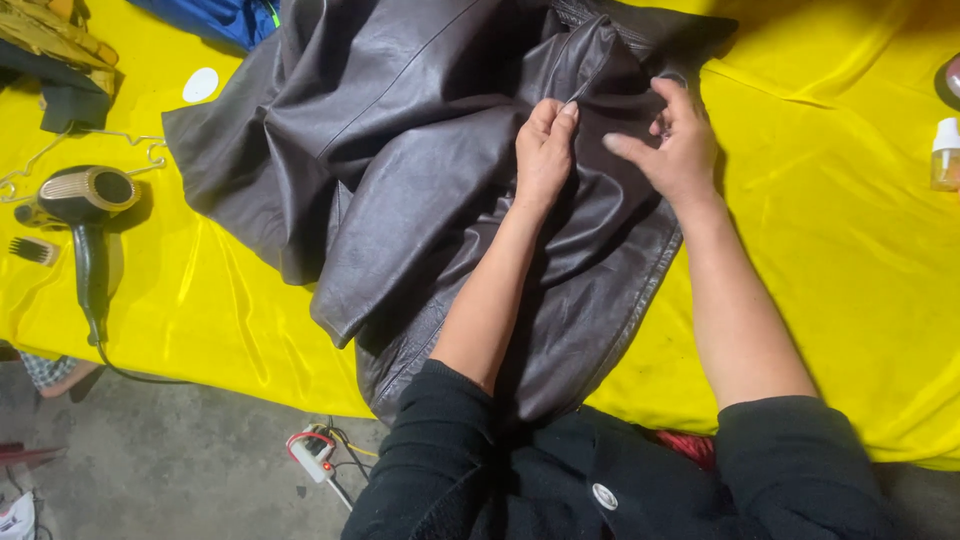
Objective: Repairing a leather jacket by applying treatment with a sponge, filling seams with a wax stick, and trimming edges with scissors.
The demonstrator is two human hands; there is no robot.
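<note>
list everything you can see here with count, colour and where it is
leather jacket: 1, dark brown, spread across the middle of the table
cloth: 1, yellow, covering the table
hair dryer: 1, black and gold, left side of the cloth
small brush: 1, black, left edge, beside the dryer
wire hanger: 1, pale, upper left
round disc: 1, white, upper left
small bottle: 1, amber with white cap, right edge
power strip: 1, white, on the floor
left hand: 1, fingers pinching a jacket fold
right hand: 1, resting on the jacket
</note>
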